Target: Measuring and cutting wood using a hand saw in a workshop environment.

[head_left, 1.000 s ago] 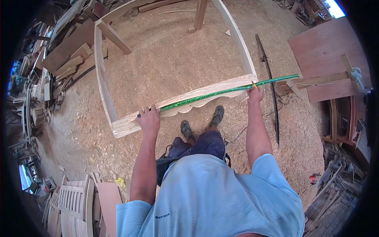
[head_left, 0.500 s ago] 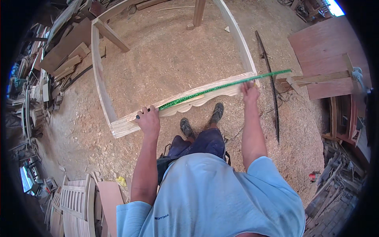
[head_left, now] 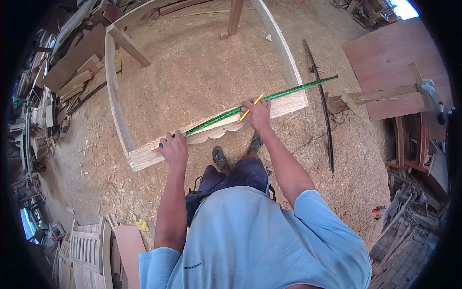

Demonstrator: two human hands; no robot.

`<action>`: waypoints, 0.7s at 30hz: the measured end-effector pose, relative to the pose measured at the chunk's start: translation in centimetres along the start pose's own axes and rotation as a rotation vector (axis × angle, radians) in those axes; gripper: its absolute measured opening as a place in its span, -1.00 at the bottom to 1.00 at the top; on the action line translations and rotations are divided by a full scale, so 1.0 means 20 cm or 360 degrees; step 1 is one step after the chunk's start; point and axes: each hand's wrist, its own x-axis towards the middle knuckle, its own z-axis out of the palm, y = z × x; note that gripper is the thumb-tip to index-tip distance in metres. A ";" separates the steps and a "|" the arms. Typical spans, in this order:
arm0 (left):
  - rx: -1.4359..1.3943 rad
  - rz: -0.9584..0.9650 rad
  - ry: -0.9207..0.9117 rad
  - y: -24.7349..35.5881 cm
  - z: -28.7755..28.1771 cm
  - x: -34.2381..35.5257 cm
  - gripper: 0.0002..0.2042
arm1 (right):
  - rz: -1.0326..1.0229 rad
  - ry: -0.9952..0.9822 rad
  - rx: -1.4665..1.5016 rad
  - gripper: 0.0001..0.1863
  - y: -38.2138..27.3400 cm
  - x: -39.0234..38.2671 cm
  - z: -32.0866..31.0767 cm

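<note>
Just now, right hand (head_left: 258,114): sits over the middle of the front rail (head_left: 288,104), having come inward from the rail's right end; fingers bent closed around a yellow pencil (head_left: 245,115), and they cover a short stretch of tape.
Pencil: slants across the front rail, its lower tip at the scalloped edge; whether it touches wood I cannot tell.
Green tape measure (head_left: 216,119): lies lengthwise along the front rail, its far end running out past the rail's right corner.
Left hand (head_left: 174,148): toward the front rail's left end, fingers curled down, clamped on the tape's near end against the wood; a small dark piece shows at the fingertips, too little to identify.
Bearing on the work: attention now seems to sit mid-rail, with the left hand as anchor.
Against a second ago: right hand was at the rail's right corner with tape and pencil; the left hand keeps the same place on the rail.
Wooden frame (head_left: 111,77): reaches away behind the front rail, one side at each end.
Dark bar (head_left: 320,98): on the ground, just beyond the rail's right end.
Shoes (head_left: 219,158): on the near side of the rail.
</note>
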 end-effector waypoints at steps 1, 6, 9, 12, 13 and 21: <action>-0.0003 -0.0005 -0.0002 0.00 0.00 0.00 -0.73 | -0.0043 0.0046 -0.0025 -0.75 0.01 0.01 -0.01; -0.0052 0.0048 0.0083 0.04 -0.03 0.01 -0.73 | -0.0198 -0.0210 0.0006 -0.74 0.10 0.07 -0.08; -0.0117 0.0083 0.0104 0.07 -0.04 0.02 -0.74 | -0.0185 -0.0347 0.0023 -0.76 0.16 0.08 -0.15; -0.0128 0.0097 0.0115 0.11 -0.04 0.02 -0.74 | -0.0165 -0.0437 -0.0015 -0.77 0.19 0.07 -0.22; -0.0125 0.0103 0.0122 0.12 -0.03 0.03 -0.74 | -0.0148 -0.0479 -0.0065 -0.77 0.20 0.07 -0.24; -0.0112 0.0152 0.0124 0.16 0.00 0.01 -0.74 | -0.0099 -0.0570 -0.0123 -0.79 0.27 0.05 -0.25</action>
